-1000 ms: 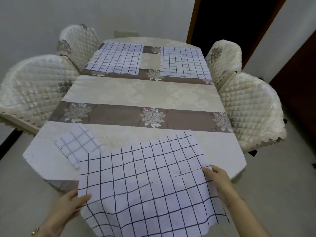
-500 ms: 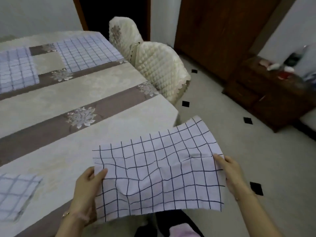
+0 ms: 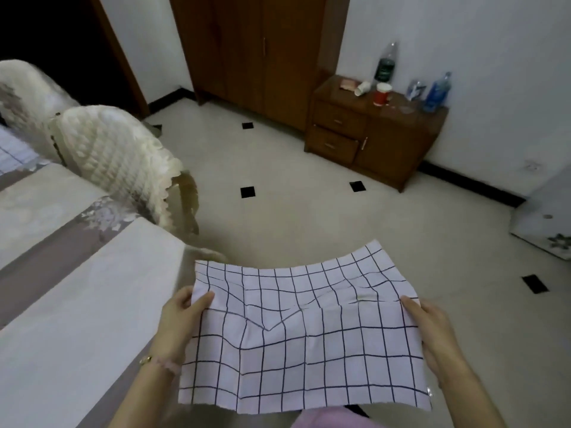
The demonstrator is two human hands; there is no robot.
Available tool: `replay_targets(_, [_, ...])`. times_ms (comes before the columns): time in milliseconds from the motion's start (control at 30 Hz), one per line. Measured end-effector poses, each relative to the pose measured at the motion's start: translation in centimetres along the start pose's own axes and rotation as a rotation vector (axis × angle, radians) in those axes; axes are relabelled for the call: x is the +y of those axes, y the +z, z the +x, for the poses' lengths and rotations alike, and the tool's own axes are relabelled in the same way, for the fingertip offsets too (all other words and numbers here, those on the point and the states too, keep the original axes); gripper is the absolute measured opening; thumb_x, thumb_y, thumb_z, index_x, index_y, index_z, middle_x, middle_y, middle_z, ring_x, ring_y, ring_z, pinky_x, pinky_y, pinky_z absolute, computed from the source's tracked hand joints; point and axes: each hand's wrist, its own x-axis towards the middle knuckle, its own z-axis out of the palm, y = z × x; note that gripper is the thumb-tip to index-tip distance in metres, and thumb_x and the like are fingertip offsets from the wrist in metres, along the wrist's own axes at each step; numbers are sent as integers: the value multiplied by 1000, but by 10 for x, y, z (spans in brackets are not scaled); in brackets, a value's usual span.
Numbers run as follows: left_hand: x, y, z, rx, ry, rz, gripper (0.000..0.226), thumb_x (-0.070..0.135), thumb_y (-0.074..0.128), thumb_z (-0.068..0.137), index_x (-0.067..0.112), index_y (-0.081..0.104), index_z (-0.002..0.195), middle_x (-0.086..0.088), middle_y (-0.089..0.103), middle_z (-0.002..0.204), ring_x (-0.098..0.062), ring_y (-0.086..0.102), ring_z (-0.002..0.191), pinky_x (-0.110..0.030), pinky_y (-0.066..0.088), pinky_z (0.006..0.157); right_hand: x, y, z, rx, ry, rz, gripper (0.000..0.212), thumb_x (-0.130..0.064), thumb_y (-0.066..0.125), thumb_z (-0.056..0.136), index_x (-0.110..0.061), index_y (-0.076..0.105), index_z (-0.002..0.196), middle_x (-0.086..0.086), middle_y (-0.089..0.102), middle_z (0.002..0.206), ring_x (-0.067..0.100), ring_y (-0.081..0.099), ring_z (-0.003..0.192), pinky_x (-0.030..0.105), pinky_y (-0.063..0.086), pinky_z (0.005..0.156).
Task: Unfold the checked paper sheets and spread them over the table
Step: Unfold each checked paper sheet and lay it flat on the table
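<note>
Leftward, cloth-covered table [image 3: 61,335], tiled floor [image 3: 309,211], wooden cabinet [image 3: 386,143], left hand [image 3: 179,319] and right hand [image 3: 432,329] pinching checked sheet [image 3: 309,341] sides.

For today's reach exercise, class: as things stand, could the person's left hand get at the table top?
Probably yes. The left hand grips the checked sheet at its left edge, right beside the table; nothing stands between them, though it is busy holding the sheet.

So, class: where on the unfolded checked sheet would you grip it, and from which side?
Pinch the checked sheet at its left and right edges, thumbs on top, one hand from each side, as the left hand and right hand do. It is limp and buckles mid-sheet, so opposite grips keep it spread.
</note>
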Motion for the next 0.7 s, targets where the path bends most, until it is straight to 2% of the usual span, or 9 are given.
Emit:
replay_targets(100, [24, 51, 34, -15, 2, -2, 11, 19, 65, 85, 10, 67, 91, -12, 70, 94, -33, 64, 94, -39, 51, 75, -22, -8, 48, -1, 6, -5, 14, -11, 58, 90, -6, 70, 97, 16, 72, 102, 29, 69, 90, 40, 56, 84])
replay_targets(233, [57, 94, 72, -14, 15, -8, 11, 21, 64, 85, 13, 66, 94, -10, 70, 94, -29, 64, 91, -45, 53, 81, -72, -2, 105, -28, -31, -57, 17, -10, 57, 91, -1, 69, 100, 14, 72, 94, 24, 68, 77, 36, 55, 76])
replay_targets(300, [76, 106, 94, 11, 46, -17, 7, 18, 64, 86, 13, 65, 91, -8, 68, 90, -26, 63, 86, -39, 52, 75, -102, 7, 131, -58, -52, -76, 15, -11, 57, 91, -5, 69, 97, 16, 72, 96, 28, 68, 83, 38, 55, 77])
replay_targets(400, [109, 115, 131, 78, 118, -53, 2, 12, 65, 84, 11, 66, 85, -5, 66, 80, -19, 58, 75, -28, 45, 63, -146, 28, 172, -87, -90, -107, 16, -16, 58, 91, -8, 69, 99, 16, 72, 101, 32, 68, 93, 46, 53, 87])
replay_targets(500, [128, 117, 173, 123, 129, -111, 9, 12, 65, 84, 6, 66, 90, -13, 69, 87, -22, 61, 78, -33, 50, 67, -179, 60, 212, -130, -128, -167, 19, -22, 58, 91, -13, 70, 102, 11, 73, 100, 29, 69, 93, 48, 54, 88])
replay_targets(600, [135, 121, 221, 178, 85, -162, 10, 11, 65, 84, 5, 67, 93, -21, 69, 96, -34, 64, 88, -49, 52, 82, -200, 102, 254, -165, -143, -218, 16, -25, 57, 92, -16, 69, 94, 9, 73, 92, 27, 69, 87, 45, 55, 81])
replay_targets(700, [144, 125, 273, 214, 44, -200, 9, 7, 64, 85, 3, 66, 92, -21, 70, 92, -34, 65, 86, -46, 53, 80, -219, 157, 300, -179, -126, -274, 17, -27, 57, 91, -15, 69, 89, 10, 72, 89, 29, 67, 85, 47, 54, 81])
